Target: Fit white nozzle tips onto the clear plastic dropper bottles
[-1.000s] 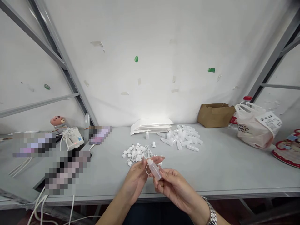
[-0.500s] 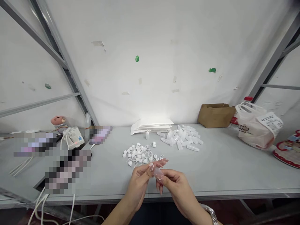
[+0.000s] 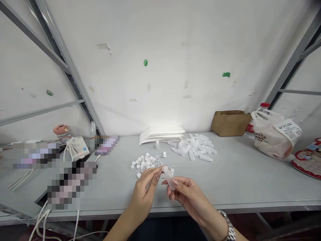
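Note:
Above the front part of the table, my right hand (image 3: 189, 194) pinches a small translucent white plastic bottle (image 3: 170, 179) between thumb and fingers. The bottle is tilted, its white cap end (image 3: 165, 168) pointing up and away from me. My left hand (image 3: 145, 187) is beside that end, its index fingertip at the cap and its thumb a little apart from it. Just behind the hands lies a heap of small white caps with thin stems (image 3: 144, 163). Further right is a pile of translucent bottles (image 3: 194, 145). One small capped bottle (image 3: 157, 144) stands upright.
White flat packets (image 3: 162, 134) are stacked against the wall. A brown cardboard box (image 3: 230, 124), a plastic bag (image 3: 273, 137) and a red-capped bottle (image 3: 264, 105) stand at the right. A power strip (image 3: 79, 148), cables and blurred phone-like things are at the left.
My left thumb has come off the cap end and the left hand has shifted slightly left. The bottle shows more fully in my right hand, now more upright.

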The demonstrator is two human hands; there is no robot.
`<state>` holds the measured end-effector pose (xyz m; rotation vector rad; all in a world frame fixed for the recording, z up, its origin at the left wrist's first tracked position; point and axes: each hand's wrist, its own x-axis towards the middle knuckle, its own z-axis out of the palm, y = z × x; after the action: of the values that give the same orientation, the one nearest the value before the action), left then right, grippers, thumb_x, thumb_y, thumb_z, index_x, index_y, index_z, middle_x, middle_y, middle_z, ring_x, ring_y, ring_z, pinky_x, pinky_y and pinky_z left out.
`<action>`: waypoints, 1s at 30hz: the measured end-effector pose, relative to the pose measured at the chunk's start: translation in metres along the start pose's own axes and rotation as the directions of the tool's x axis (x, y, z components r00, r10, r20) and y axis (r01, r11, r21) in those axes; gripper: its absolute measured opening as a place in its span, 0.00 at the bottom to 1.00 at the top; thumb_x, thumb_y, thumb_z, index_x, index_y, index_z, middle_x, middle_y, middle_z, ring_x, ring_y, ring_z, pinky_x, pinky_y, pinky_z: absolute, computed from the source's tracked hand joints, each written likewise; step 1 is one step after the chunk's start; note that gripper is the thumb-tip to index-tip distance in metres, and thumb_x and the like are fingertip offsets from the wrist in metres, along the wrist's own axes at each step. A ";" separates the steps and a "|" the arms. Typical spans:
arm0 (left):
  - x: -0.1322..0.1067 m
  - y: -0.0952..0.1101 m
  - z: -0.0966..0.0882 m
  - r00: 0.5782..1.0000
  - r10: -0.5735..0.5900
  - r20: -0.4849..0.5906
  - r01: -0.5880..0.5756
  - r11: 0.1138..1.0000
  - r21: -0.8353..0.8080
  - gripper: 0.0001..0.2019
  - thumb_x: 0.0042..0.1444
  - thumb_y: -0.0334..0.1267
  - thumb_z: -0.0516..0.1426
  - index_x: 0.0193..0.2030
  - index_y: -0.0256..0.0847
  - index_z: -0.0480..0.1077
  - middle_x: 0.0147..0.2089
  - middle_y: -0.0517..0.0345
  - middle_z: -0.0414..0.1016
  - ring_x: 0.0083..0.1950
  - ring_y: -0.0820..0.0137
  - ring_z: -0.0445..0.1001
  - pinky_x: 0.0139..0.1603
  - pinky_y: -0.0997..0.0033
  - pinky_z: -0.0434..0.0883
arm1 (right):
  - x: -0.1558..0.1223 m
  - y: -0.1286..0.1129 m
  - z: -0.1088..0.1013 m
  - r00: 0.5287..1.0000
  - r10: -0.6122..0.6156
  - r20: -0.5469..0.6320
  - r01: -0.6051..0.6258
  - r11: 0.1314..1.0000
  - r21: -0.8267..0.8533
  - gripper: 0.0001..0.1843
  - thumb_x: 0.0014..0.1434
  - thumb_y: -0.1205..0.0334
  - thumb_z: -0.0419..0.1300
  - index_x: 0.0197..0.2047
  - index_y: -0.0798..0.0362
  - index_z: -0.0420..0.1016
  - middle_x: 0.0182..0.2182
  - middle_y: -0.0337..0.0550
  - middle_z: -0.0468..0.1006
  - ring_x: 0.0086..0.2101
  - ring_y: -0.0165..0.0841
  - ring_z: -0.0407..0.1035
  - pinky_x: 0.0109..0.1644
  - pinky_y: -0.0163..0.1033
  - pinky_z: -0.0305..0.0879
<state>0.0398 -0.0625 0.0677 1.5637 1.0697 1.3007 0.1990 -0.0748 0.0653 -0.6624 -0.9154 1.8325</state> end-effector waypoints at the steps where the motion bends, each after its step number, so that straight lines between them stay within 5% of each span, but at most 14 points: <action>1: -0.001 -0.002 -0.001 0.999 0.042 -0.021 -0.041 0.998 0.041 0.13 0.55 0.43 0.56 0.44 0.44 0.76 0.46 0.50 0.77 0.51 0.58 0.70 0.56 0.62 0.62 | -0.001 -0.001 0.000 1.000 -0.008 -0.004 0.008 1.000 -0.020 0.15 0.51 0.54 0.65 0.25 0.59 0.77 0.23 0.41 0.73 0.24 0.25 0.63 0.33 0.33 0.60; 5: -0.004 -0.003 -0.001 0.991 0.128 -0.038 -0.122 0.983 0.134 0.12 0.55 0.40 0.57 0.45 0.47 0.76 0.46 0.52 0.78 0.51 0.59 0.71 0.56 0.64 0.61 | -0.002 -0.003 0.002 1.000 -0.025 -0.001 0.025 0.997 -0.076 0.15 0.51 0.52 0.65 0.28 0.59 0.78 0.23 0.41 0.73 0.24 0.25 0.62 0.33 0.33 0.60; 10: -0.006 0.009 0.000 0.998 -0.066 -0.001 0.066 0.997 -0.035 0.19 0.55 0.42 0.57 0.54 0.48 0.69 0.53 0.54 0.74 0.56 0.60 0.69 0.58 0.65 0.62 | -0.001 0.002 0.003 1.000 -0.027 -0.003 0.027 0.990 -0.135 0.16 0.51 0.51 0.64 0.28 0.58 0.78 0.23 0.41 0.73 0.23 0.25 0.62 0.32 0.33 0.59; 17: 0.001 0.015 0.002 0.982 -0.186 0.034 0.188 0.950 -0.247 0.14 0.51 0.46 0.59 0.39 0.41 0.78 0.40 0.50 0.81 0.47 0.57 0.76 0.50 0.62 0.70 | 0.001 0.009 -0.001 0.999 -0.048 0.005 0.048 0.970 -0.238 0.16 0.52 0.51 0.63 0.33 0.57 0.79 0.23 0.40 0.74 0.24 0.27 0.64 0.32 0.35 0.60; 30: 0.001 0.014 -0.003 0.979 -0.130 0.157 0.156 0.974 -0.164 0.12 0.51 0.43 0.59 0.40 0.44 0.78 0.44 0.52 0.80 0.50 0.55 0.74 0.50 0.61 0.70 | -0.003 0.004 0.004 0.993 -0.121 -0.011 0.110 0.929 -0.353 0.14 0.47 0.52 0.66 0.31 0.56 0.78 0.21 0.37 0.72 0.23 0.27 0.64 0.30 0.35 0.64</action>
<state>0.0382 -0.0658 0.0819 1.3999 0.9324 1.1336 0.1952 -0.0802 0.0651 -0.8359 -1.2503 1.5620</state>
